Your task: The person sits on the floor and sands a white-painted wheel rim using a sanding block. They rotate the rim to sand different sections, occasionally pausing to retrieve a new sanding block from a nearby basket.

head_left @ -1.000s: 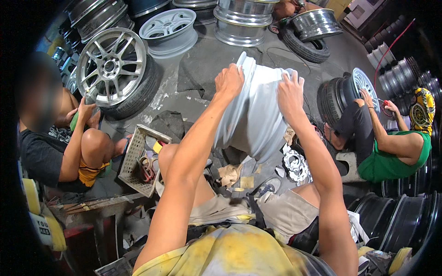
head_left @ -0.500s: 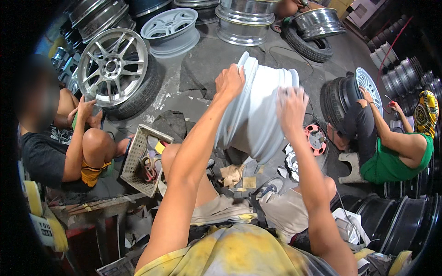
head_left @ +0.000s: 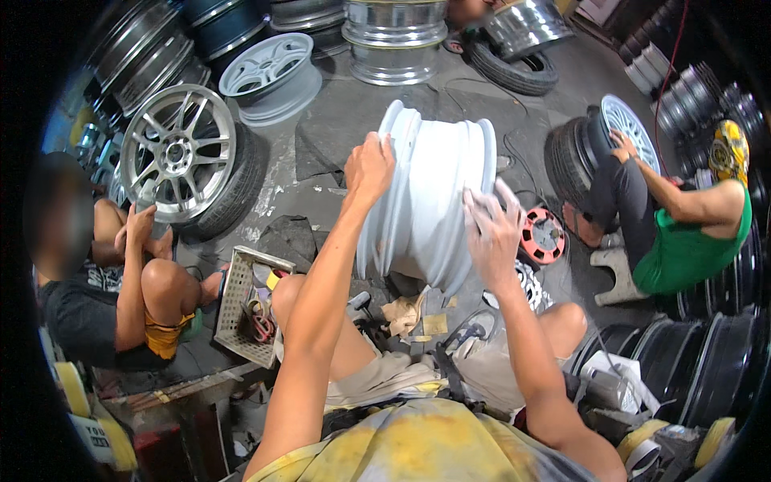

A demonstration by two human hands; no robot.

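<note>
A light grey wheel rim (head_left: 438, 173) stands tilted before me, its smooth barrel turned toward me. My left hand (head_left: 369, 170) is closed over the lip on its left edge and steadies it. At the right lip is my right hand (head_left: 494, 233), fingers spread and dusted pale grey; nothing shows in its grasp. Whether its fingertips touch the lip, I cannot tell. Below the rim, pieces of brown paper (head_left: 401, 313) lie between my feet, with a small tan square (head_left: 434, 324) beside them.
On the left, a beige plastic basket (head_left: 233, 305) holds tools, near a seated person and a spoked wheel (head_left: 178, 153). Another person in green sits at the right by a tyred wheel (head_left: 574, 161). A red reel (head_left: 543, 236) and cable lie nearby. Stacked rims (head_left: 395, 40) stand behind.
The rim and surroundings sit differently in the picture as the view shifted. My right hand, blurred and curled over the right lip before, now has its fingers spread. My left hand keeps its hold.
</note>
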